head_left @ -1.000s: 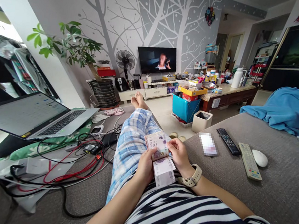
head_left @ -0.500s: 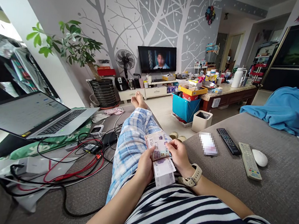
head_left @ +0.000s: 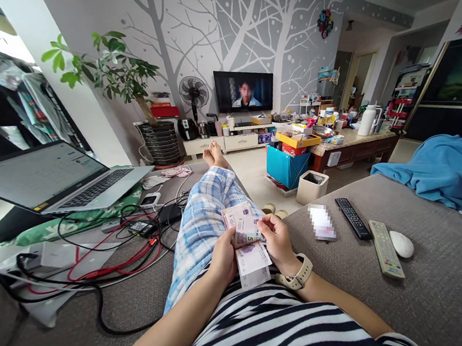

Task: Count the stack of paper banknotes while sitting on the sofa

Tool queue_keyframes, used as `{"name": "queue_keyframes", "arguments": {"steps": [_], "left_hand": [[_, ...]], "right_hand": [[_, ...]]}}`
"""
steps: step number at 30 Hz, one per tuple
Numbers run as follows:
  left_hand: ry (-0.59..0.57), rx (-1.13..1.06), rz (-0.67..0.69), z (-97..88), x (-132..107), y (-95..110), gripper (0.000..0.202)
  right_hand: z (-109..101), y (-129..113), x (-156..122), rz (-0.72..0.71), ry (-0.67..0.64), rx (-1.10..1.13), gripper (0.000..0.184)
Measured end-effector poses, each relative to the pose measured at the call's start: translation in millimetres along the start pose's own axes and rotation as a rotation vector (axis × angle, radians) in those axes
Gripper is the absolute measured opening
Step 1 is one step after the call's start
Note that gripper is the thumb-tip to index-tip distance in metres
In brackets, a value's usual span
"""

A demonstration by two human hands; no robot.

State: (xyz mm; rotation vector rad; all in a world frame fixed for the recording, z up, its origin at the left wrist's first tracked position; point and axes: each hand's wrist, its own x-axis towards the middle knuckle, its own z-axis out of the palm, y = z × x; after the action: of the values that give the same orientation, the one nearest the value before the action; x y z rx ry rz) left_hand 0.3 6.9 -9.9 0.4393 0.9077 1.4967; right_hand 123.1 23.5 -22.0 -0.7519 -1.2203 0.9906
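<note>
Seen from the sofa (head_left: 337,294), the notes (head_left: 242,225) are on the near side of the tub (head_left: 281,168), over the person's lap; the left hand (head_left: 224,255) is clamped on them, thumb on top, and the right hand (head_left: 277,237) pinches their edge between thumb and finger, while the lower notes (head_left: 254,258) slope toward the striped shirt (head_left: 300,334). The tub is blue and carries a red box (head_left: 293,149) with a yellow tray (head_left: 297,141) above that; its inside is hidden. Just right of the tub stands a pale bin (head_left: 311,191) with a dark liner, its contents too dark to tell. Well left of the tub, a black pot (head_left: 158,146) holds a leafy plant (head_left: 113,70). Near and right of the tub, the sofa bears two remotes (head_left: 352,219), a white mouse (head_left: 400,244) and a blue blanket (head_left: 442,167); near and left, a laptop (head_left: 92,191) and tangled cables (head_left: 133,264). Right behind the tub is a crowded table (head_left: 360,147) with a white jug (head_left: 367,120); beyond it to the left are a lit TV (head_left: 226,95), a fan (head_left: 193,92) and the tree-patterned wall (head_left: 227,7).
</note>
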Motion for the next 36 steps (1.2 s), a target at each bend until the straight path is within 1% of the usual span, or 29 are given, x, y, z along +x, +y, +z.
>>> {"name": "queue_keyframes", "arguments": {"steps": [7,13,17,22,24,27,28,30,31,34,36], "left_hand": [[-0.045,0.034,0.019,0.3,-1.3,-0.1,0.021],[-0.014,0.063,0.032,0.3,-2.1,0.8,0.019],[-0.018,0.095,0.031,2.3,-4.6,2.6,0.018],[-0.030,0.059,0.002,1.6,-5.8,3.7,0.021],[-0.036,0.047,-0.003,0.9,-6.1,3.9,0.022],[-0.019,0.052,-0.019,0.4,-7.1,4.7,0.024],[-0.017,0.058,-0.030,0.3,-7.4,5.1,0.025],[-0.020,0.078,-0.047,-0.1,-7.8,6.2,0.027],[-0.021,0.088,-0.046,-0.3,-7.8,6.8,0.026],[-0.003,0.102,-0.014,-1.7,-6.0,8.7,0.023],[0.017,0.108,-0.003,-3.9,-3.4,9.2,0.019]], "right_hand": [[-0.6,-1.8,-1.9,-0.029,-0.048,-0.021,0.034],[-0.5,-3.6,-1.9,-0.032,-0.067,-0.008,0.038],[-0.9,-4.4,-2.1,-0.024,-0.069,0.004,0.041],[-0.8,-2.9,-3.5,0.003,-0.145,0.030,0.046],[-0.9,-1.6,-3.2,-0.004,-0.145,-0.001,0.042],[-1.7,0.2,-2.0,-0.029,-0.048,-0.126,0.024],[-2.0,0.8,-1.9,-0.041,-0.013,-0.187,0.022],[-2.3,2.0,-2.6,-0.081,0.008,-0.314,0.033],[-2.1,2.8,-3.6,-0.102,-0.011,-0.368,0.042],[0.5,6.6,-8.5,-0.140,-0.130,-0.473,0.064],[3.1,10.0,-12.1,-0.132,-0.207,-0.522,0.076]]}}
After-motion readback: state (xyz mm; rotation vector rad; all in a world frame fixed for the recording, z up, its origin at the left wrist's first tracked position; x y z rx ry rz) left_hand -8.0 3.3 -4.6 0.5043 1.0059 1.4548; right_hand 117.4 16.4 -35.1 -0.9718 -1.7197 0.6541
